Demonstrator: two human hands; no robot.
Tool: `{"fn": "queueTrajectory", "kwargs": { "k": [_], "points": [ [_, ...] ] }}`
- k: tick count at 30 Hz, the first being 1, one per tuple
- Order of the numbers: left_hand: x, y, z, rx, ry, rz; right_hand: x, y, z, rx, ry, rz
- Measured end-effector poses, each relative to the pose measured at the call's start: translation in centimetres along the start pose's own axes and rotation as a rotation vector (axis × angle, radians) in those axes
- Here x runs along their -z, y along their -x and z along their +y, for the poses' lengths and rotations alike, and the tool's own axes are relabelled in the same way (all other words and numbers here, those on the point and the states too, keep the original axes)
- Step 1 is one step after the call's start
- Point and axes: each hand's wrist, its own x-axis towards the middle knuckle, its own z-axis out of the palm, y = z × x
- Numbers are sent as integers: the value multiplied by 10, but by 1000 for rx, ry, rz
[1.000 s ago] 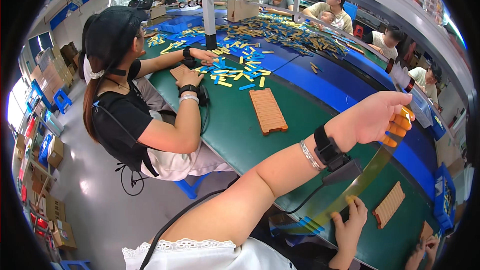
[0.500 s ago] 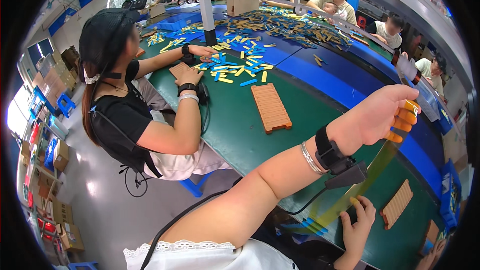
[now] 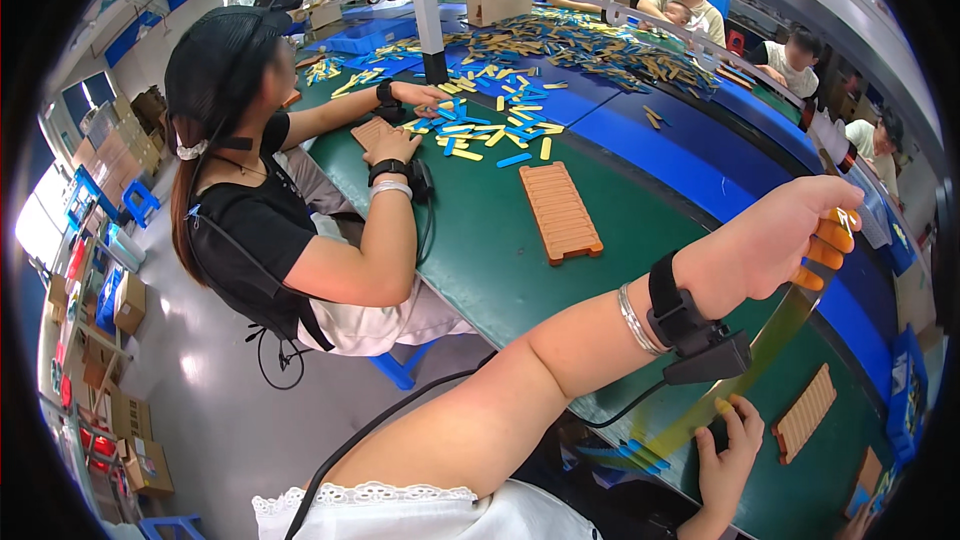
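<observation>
My left hand (image 3: 800,235) reaches across to the right with its fingers curled round the upper end of a see-through yellow film strip (image 3: 765,350). Orange covers sit on several of its fingertips, and its wrist carries a black strap. The strip slants down past my right hand (image 3: 732,455), which rests low over the green table with fingers bent and thumb apart. A yellow-covered fingertip of that hand lies by the strip's edge. Several blue slats (image 3: 640,457) show at the table edge beside the strip's lower end. A ribbed brown tray (image 3: 805,413) lies right of my right hand.
Another ribbed tray (image 3: 560,212) lies on the green table (image 3: 470,230). At left a co-worker (image 3: 290,250) handles loose yellow and blue slats (image 3: 485,125). A larger slat heap (image 3: 600,50) lies beyond, behind a metal post (image 3: 425,15). A blue bin (image 3: 908,390) stands far right.
The whole scene has shifted slightly to the right in the picture. Both my hands keep nearly the same pose at the yellow strip. The co-worker's hands stay among the slats.
</observation>
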Motion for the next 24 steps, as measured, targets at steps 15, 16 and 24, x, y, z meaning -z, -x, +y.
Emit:
{"fn": "queueTrajectory", "kwargs": {
  "k": [15, 16, 24],
  "points": [
    [49, -20, -7, -167, 31, -218, 2, -7, 2, -155, -1535, 320],
    [51, -25, -1, -20, 123, -399, 6, -6, 15, -155, -1635, 318],
    [26, -10, 10, 23, 74, -484, 15, 0, 20, -331, -1836, 350]
  ]
}}
